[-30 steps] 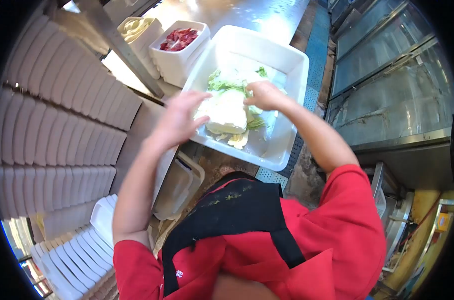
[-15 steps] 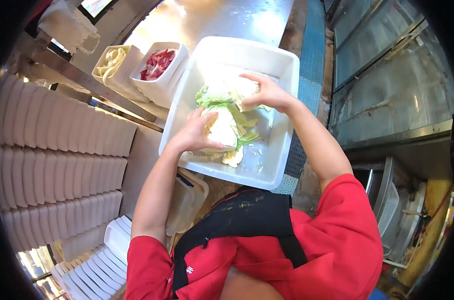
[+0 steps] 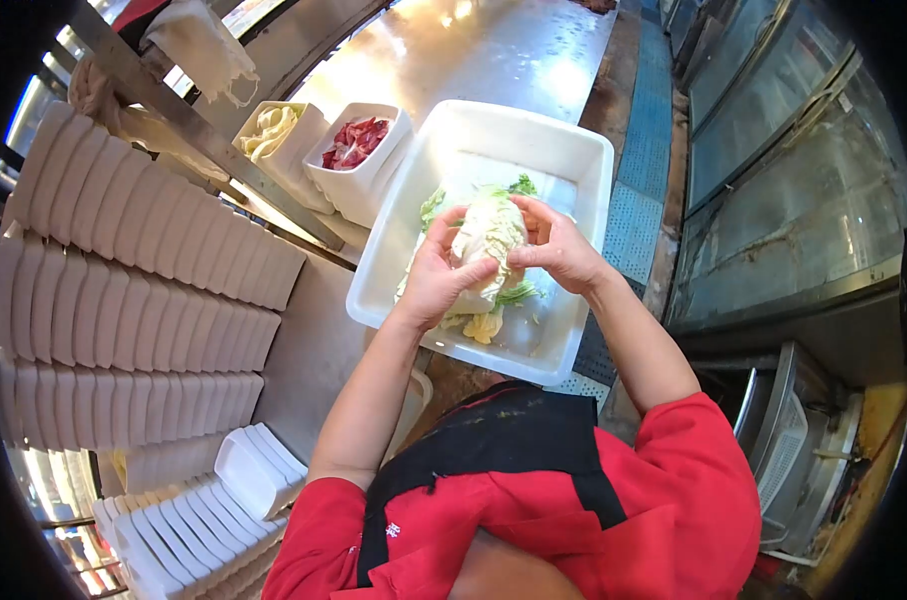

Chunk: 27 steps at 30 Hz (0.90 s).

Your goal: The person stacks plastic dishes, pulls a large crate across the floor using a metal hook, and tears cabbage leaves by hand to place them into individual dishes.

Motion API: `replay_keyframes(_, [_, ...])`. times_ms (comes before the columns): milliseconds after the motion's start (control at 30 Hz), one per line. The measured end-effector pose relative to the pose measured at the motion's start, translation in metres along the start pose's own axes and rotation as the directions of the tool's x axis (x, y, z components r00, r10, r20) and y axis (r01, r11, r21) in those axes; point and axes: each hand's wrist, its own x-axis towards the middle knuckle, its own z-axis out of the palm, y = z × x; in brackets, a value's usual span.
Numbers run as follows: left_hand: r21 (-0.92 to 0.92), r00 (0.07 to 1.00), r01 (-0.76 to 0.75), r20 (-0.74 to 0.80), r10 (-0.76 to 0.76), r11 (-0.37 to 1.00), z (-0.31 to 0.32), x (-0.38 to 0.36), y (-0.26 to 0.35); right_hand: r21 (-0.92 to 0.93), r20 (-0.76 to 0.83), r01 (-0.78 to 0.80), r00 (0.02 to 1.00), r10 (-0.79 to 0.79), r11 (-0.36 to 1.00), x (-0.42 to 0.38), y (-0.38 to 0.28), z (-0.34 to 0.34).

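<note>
Between my two hands is a pale napa cabbage, held over a large white plastic tub. My left hand wraps its left side, thumb across the near face. On the opposite side my right hand grips it, its thumb almost meeting the left one. Loose cabbage leaves, green and yellowish, lie in the tub beneath and around the held piece. What lies directly under the cabbage is hidden.
Left of the tub stand a white container of red meat and a container of pale strips. Stacked white trays fill the left side. A metal table extends beyond; glass-fronted cabinets line the right.
My hands have come together from separate cabbage pieces and now hold one cabbage between them. The right hand moved nearer and toward the left. The whole view has shifted slightly.
</note>
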Motion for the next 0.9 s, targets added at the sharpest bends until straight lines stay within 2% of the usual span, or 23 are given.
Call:
replay_keyframes(67, [0.06,1.0,-0.007,-0.01,0.008,0.998,0.003,-0.001,-0.003,0.06,0.019,0.048,0.999,-0.05,0.997,-0.002,0.001,0.001])
replay_keyframes(133, [0.368,0.991,-0.052,-0.092,0.092,0.929,-0.003,0.002,-0.015,-0.086,-0.113,-0.05,0.993,0.04,0.995,-0.006,-0.002,-0.002])
replay_keyframes(167, [0.366,0.991,-0.052,-0.096,0.094,0.929,-0.003,0.002,-0.015,-0.096,-0.189,-0.056,0.981,0.037,0.994,-0.007,-0.001,-0.004])
replay_keyframes(233, [0.561,0.986,0.025,-0.149,0.072,0.827,-0.003,0.0,-0.016,-0.039,-0.175,-0.069,0.983,0.061,0.997,-0.011,-0.009,-0.01])
replay_keyframes(267, [0.559,0.986,0.025,-0.152,0.073,0.829,-0.002,-0.001,-0.014,0.02,-0.165,-0.078,0.983,0.08,0.997,-0.013,-0.013,-0.012])
replay_keyframes(333, [0.208,0.993,0.08,-0.101,-0.06,0.975,0.002,-0.004,-0.011,-0.001,-0.15,-0.059,0.987,0.058,0.998,-0.017,-0.014,-0.014])
replay_keyframes(367, [0.205,0.993,0.08,-0.101,-0.061,0.975,0.003,-0.005,-0.011,0.133,-0.055,-0.084,0.994,0.092,0.988,-0.018,-0.013,-0.015])
replay_keyframes(400, [0.315,0.995,0.027,-0.097,0.003,0.949,0.005,-0.004,-0.011,0.259,0.044,-0.12,0.993,0.113,0.958,-0.019,-0.012,-0.014])
replay_keyframes(433, [0.419,0.994,-0.027,-0.086,0.07,0.908,0.007,-0.004,-0.011,0.251,0.046,-0.124,0.992,0.116,0.96,-0.019,-0.013,-0.01])
replay_keyframes(500, [0.417,0.988,-0.085,-0.079,0.13,0.905,0.002,0.002,-0.025,0.139,-0.088,-0.116,0.988,0.129,0.983,-0.014,-0.012,0.003])
replay_keyframes(533, [0.422,0.981,-0.137,-0.066,0.182,0.896,-0.001,0.005,-0.033,0.134,-0.088,-0.116,0.988,0.128,0.984,-0.012,-0.01,0.007])
replay_keyframes(567, [0.42,0.981,-0.14,-0.064,0.184,0.897,-0.001,0.005,-0.035,0.045,-0.122,-0.099,0.987,0.104,0.994,-0.01,-0.006,0.009])
replay_keyframes(633, [0.617,0.959,-0.147,-0.104,0.265,0.773,0.002,0.005,-0.041,-0.119,-0.183,-0.064,0.982,0.041,0.991,-0.01,-0.002,0.011])
replay_keyframes(667, [0.614,0.957,-0.151,-0.104,0.269,0.775,0.004,0.005,-0.042,-0.126,-0.182,-0.064,0.982,0.04,0.99,-0.011,0.001,0.012])
replay_keyframes(733, [0.784,0.935,-0.136,-0.101,0.34,0.606,0.007,0.004,-0.044,-0.402,-0.252,0.019,0.959,-0.13,0.915,-0.013,0.01,0.015])
replay_keyframes(767, [0.782,0.934,-0.136,-0.104,0.342,0.608,0.009,0.004,-0.044,-0.486,-0.276,0.027,0.944,-0.182,0.873,-0.013,0.012,0.015])
replay_keyframes(800, [0.765,0.924,-0.176,-0.089,0.373,0.619,0.01,0.005,-0.045,-0.49,-0.273,0.027,0.945,-0.182,0.871,-0.016,0.013,0.014])
replay_keyframes(867, [0.746,0.911,-0.216,-0.077,0.405,0.63,0.011,0.005,-0.043,-0.73,-0.313,0.017,0.88,-0.357,0.683,-0.022,0.009,0.017])
replay_keyframes(900, [0.765,0.922,-0.199,-0.065,0.381,0.612,0.012,0.005,-0.041,-0.732,-0.31,0.018,0.881,-0.357,0.681,-0.023,0.007,0.018])
